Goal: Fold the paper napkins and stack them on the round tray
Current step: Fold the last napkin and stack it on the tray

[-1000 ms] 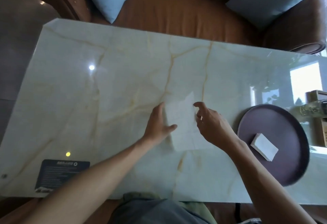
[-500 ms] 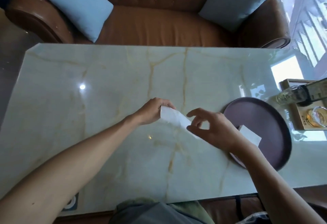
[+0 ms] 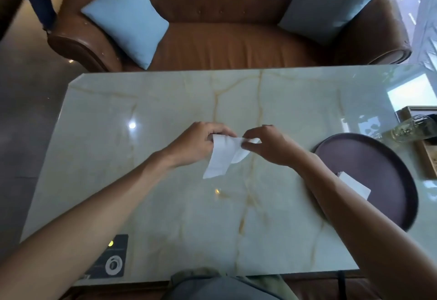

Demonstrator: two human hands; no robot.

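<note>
Your left hand (image 3: 197, 144) and right hand (image 3: 272, 144) each pinch the white napkin (image 3: 221, 157) above the table (image 3: 165, 205); folded napkins (image 3: 354, 185) lie on the round tray (image 3: 378, 157) at your right.

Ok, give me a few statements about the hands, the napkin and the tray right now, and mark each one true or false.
1. Both hands pinch one napkin above the table. True: the left hand and the right hand each hold its top edge.
2. The napkin lies flat on the table. False: it hangs from the fingers.
3. The tray is bare. False: a folded napkin lies on it, partly behind the right forearm.
4. The tray sits to the right of the hands. True.
5. Two blue cushions rest on the sofa. True.
</note>
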